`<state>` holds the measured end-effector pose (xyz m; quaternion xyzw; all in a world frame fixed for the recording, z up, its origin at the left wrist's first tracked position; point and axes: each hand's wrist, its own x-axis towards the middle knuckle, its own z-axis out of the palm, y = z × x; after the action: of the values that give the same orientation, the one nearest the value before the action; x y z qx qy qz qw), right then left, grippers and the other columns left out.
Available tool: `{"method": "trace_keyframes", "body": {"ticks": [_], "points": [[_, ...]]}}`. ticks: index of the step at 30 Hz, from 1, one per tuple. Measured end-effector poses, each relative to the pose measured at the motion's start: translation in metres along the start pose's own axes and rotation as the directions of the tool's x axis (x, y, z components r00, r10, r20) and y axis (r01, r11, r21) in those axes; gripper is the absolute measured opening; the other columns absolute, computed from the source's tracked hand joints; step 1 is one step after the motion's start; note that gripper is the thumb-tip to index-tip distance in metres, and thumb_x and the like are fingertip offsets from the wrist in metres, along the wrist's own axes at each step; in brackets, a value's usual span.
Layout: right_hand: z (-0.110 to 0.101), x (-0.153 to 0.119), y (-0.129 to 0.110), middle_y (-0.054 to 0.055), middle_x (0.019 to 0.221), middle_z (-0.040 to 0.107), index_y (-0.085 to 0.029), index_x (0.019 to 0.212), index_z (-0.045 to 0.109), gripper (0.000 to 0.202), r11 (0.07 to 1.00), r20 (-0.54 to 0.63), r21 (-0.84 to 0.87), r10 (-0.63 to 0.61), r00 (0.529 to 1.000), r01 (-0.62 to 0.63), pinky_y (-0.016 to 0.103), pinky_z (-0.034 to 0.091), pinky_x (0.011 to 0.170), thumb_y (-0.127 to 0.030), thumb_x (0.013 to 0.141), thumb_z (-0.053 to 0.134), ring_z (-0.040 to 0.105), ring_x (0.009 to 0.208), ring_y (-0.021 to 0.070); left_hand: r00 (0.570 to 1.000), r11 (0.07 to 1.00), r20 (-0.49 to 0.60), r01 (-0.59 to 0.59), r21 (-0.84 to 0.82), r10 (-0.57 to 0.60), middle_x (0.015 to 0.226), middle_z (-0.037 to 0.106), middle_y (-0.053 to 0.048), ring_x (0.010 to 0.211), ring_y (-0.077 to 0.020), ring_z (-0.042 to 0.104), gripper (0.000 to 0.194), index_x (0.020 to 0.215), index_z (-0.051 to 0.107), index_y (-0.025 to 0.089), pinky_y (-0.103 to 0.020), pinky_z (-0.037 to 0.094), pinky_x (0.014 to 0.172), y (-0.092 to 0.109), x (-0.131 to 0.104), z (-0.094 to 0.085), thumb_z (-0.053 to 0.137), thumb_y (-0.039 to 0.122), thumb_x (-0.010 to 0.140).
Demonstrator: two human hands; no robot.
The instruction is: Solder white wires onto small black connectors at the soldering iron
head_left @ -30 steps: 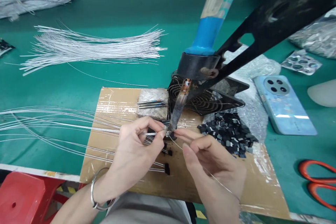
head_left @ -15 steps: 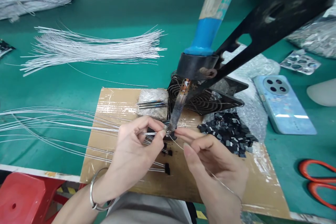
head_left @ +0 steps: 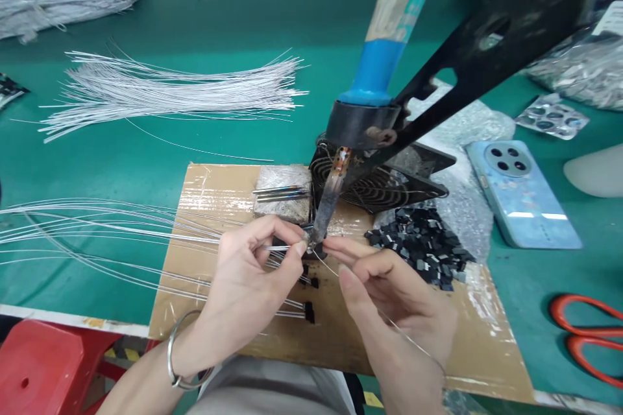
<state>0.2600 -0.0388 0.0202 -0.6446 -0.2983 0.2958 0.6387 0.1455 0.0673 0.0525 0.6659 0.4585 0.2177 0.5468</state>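
Observation:
My left hand point(head_left: 257, 279) pinches thin white wires point(head_left: 195, 238) close to their ends, just left of the tip of a blue-handled soldering iron point(head_left: 327, 204) held in a black stand. Between the fingers of my right hand point(head_left: 396, 311) runs a thin strand of solder wire point(head_left: 327, 264), its end at the iron's tip. The joint itself is mostly hidden by fingertips and the tip. Below my left fingers lie wires ending in black connectors point(head_left: 309, 312). A heap of small black connectors point(head_left: 423, 246) sits beyond my right hand.
Brown cardboard point(head_left: 487, 356) covers the work spot. Behind the iron stands a black fan point(head_left: 374, 185). A bundle of white wires point(head_left: 180, 87) lies at the back left. To the right are a blue phone point(head_left: 530, 201) and red-handled scissors point(head_left: 579, 337). A red stool point(head_left: 39, 363) stands lower left.
Both hands stay at the iron's tip in nearly the same pose. The view shifts slightly, so the things on the right appear a little further left.

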Motion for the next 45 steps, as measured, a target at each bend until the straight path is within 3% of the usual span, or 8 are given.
{"method": "trace_keyframes", "body": {"ticks": [11,19,28,33,41,45], "points": [[0.0038,-0.0022,-0.0062,0.003,0.107,0.078,-0.025,0.072,0.059,0.022,0.998,-0.033,0.008,0.070,0.997,-0.069,0.030,0.060,0.094,-0.020,0.091,0.067,0.074,0.106,0.0196,1.000,0.999,-0.012,-0.024,-0.025,0.024,0.078,0.071,-0.003,0.081,-0.0201,0.069,0.011,0.074,0.067,0.017,-0.028,0.048,0.064,0.0010,-0.0003,0.0004,0.064,0.014,0.084],[0.0013,-0.0004,0.0017,0.005,0.107,0.079,-0.023,0.073,0.060,0.020,1.000,-0.004,-0.006,-0.005,1.000,0.005,0.027,0.060,0.091,-0.014,0.091,0.067,0.075,0.104,0.0184,1.000,1.000,-0.004,-0.024,0.006,0.024,0.079,0.072,-0.004,0.079,-0.0200,0.069,0.011,0.073,0.066,0.017,-0.028,0.047,0.062,0.0004,0.0011,0.0011,0.063,0.014,0.083],[0.0066,-0.0026,-0.0046,0.005,0.105,0.078,-0.023,0.072,0.062,0.019,0.997,-0.068,0.014,0.080,0.994,-0.080,0.032,0.061,0.091,-0.021,0.088,0.072,0.075,0.103,0.0210,0.999,0.999,-0.011,-0.038,0.010,0.039,0.082,0.073,-0.005,0.078,-0.0195,0.068,0.011,0.073,0.067,0.017,-0.027,0.046,0.060,0.0006,-0.0001,-0.0002,0.063,0.015,0.084],[0.0041,-0.0027,-0.0011,0.006,0.108,0.079,-0.023,0.073,0.062,0.019,0.999,-0.030,-0.005,0.038,0.999,-0.038,0.032,0.061,0.091,-0.018,0.089,0.071,0.075,0.103,0.0212,0.999,0.999,-0.014,-0.041,-0.010,0.041,0.079,0.071,-0.004,0.083,-0.0213,0.070,0.011,0.073,0.067,0.017,-0.029,0.049,0.064,-0.0003,-0.0007,-0.0008,0.063,0.014,0.083],[0.0064,-0.0025,-0.0051,0.006,0.104,0.079,-0.022,0.071,0.063,0.018,0.997,-0.074,0.014,0.082,0.994,-0.081,0.031,0.060,0.091,-0.020,0.087,0.072,0.075,0.102,0.0222,1.000,1.000,-0.008,-0.017,0.008,0.017,0.080,0.073,-0.005,0.081,-0.0214,0.070,0.011,0.073,0.067,0.017,-0.029,0.049,0.063,-0.0002,0.0005,0.0016,0.063,0.015,0.083],[0.0058,-0.0030,-0.0032,0.004,0.106,0.079,-0.023,0.073,0.063,0.019,0.999,-0.043,0.012,0.043,0.998,-0.042,0.024,0.060,0.089,-0.014,0.087,0.071,0.076,0.100,0.0184,0.999,0.999,-0.006,-0.036,0.004,0.037,0.084,0.075,-0.007,0.081,-0.0215,0.070,0.011,0.074,0.068,0.016,-0.029,0.049,0.064,0.0001,-0.0015,0.0005,0.063,0.015,0.083]]}}
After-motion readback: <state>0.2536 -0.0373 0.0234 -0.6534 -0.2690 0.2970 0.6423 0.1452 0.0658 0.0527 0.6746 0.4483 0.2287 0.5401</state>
